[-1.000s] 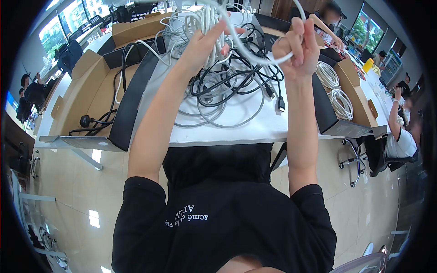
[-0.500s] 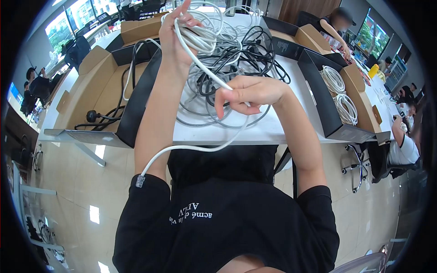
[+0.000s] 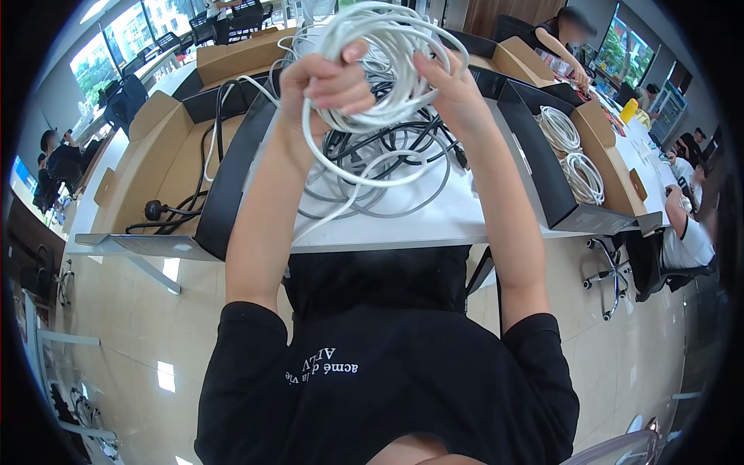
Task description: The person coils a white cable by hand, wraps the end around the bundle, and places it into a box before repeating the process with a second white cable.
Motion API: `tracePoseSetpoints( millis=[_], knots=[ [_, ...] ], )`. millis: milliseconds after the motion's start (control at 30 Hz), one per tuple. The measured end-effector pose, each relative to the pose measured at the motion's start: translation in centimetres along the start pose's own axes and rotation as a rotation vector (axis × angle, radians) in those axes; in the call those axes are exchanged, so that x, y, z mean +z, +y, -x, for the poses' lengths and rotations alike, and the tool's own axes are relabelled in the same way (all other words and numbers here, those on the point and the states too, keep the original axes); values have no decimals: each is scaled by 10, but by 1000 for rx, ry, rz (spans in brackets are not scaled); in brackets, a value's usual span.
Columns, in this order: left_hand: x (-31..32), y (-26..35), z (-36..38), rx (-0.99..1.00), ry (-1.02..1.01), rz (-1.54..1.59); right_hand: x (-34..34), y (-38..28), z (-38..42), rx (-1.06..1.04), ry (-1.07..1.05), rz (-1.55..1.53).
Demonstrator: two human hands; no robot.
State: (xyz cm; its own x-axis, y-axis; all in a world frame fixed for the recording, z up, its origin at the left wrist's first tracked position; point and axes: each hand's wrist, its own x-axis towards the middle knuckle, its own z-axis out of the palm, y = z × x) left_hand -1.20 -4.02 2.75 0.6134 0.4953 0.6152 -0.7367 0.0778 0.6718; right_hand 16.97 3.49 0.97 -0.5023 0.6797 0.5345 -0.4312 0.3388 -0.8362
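Note:
Above the table, a white network cable (image 3: pixel 395 39) is wound into a loose coil of many loops. My left hand (image 3: pixel 329 87) is closed around the coil's left side, fingers curled over the strands. Gripping the right side is my right hand (image 3: pixel 451 89), with its thumb at the front and its other fingers partly hidden behind the loops. One wide loop and a loose length of white cable droop below the left hand. Beneath the coil lies a tangle of black cables (image 3: pixel 411 147) and grey cables (image 3: pixel 446 186), partly covered by it.
An open cardboard box (image 3: pixel 167 167) on the left holds a black cable with a plug (image 3: pixel 155 210). The right box (image 3: pixel 554 182) contains two white cable coils (image 3: pixel 581 178). More open boxes stand behind. A co-worker (image 3: pixel 562 43) reaches over the table at upper right.
My right hand has moved up from the loose strand to the coil's right side. The coil is now held between both hands, and the loose cable end has swung away from my left sleeve.

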Motion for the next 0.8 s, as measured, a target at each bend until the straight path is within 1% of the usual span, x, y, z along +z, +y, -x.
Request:
tracePoseSetpoints(
  millis=[100,133,233,267,367,400,500,533,633,667,700,800],
  knots=[
    [-5,-9,-4,-71,-113,12,4,-9,5,57,-91,-169],
    [-6,-8,-3,-93,-125,12,7,-13,6,66,-68,-170],
    [-12,-14,-5,-150,-188,56,-7,-7,3,125,-156,-173],
    [-14,-15,-6,-166,-189,22,-8,-4,3,120,-93,-145],
    [-3,-23,-5,-133,-58,-130,-7,-7,5,91,-71,-50],
    [-7,-23,-7,-147,-124,-133,-7,-8,5,85,-71,-18],
    [-11,-34,-10,-118,-238,-43,-6,-9,6,39,-76,111],
    [-9,-37,-9,-150,-226,11,-3,-8,8,8,-78,173],
    [4,-40,-12,-175,-108,96,-7,-4,4,-69,-106,343],
    [2,-40,-13,-165,-104,99,-9,-6,3,-82,-108,396],
    [-1,-40,-12,-162,-45,71,-10,-8,2,-96,-110,449],
    [-2,-39,-11,-176,108,-59,-6,-8,4,-254,-78,501]
  ],
)
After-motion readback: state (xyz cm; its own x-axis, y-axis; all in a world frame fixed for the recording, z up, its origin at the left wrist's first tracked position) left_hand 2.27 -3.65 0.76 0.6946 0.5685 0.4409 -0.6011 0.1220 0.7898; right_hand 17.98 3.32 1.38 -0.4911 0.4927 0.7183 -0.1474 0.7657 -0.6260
